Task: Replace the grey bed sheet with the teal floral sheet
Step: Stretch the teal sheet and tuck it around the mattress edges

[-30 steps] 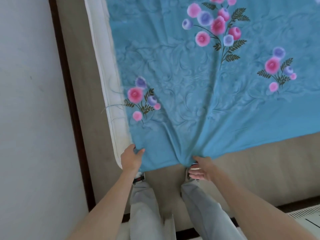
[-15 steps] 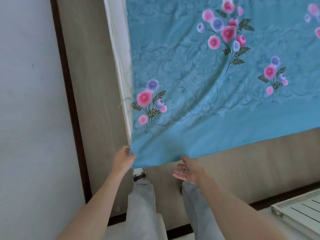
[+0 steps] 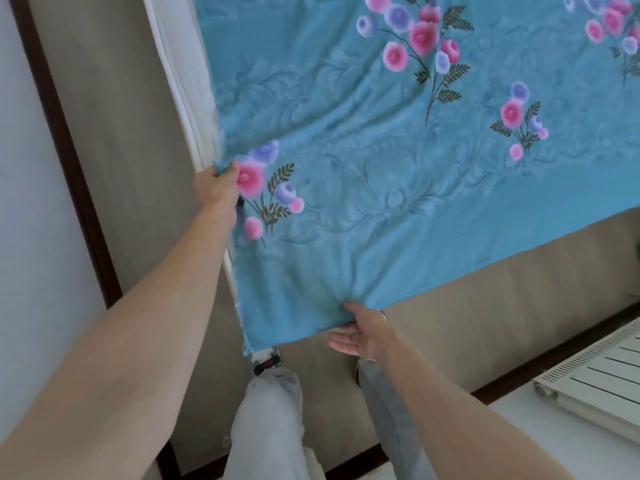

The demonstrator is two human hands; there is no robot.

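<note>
The teal floral sheet [image 3: 381,174] lies spread over the white mattress [image 3: 188,84], its near corner hanging down past the bed's end. My left hand [image 3: 218,188] grips the sheet's left side edge beside a pink flower, up along the mattress side. My right hand [image 3: 360,336] pinches the sheet's bottom hem from below, thumb on top, and the cloth puckers there. No grey sheet is in view.
A beige wooden bed frame [image 3: 485,306] runs under the sheet and along the left side [image 3: 114,133]. A white wall with a dark skirting strip [image 3: 65,150] stands on the left. A white slatted radiator [image 3: 595,379] sits at the lower right. My legs [image 3: 266,420] stand against the bed's end.
My left hand slid up the left edge from the corner and took a new hold higher up. My right hand let go of the hem, then took it again. The sheet corner dropped lower.
</note>
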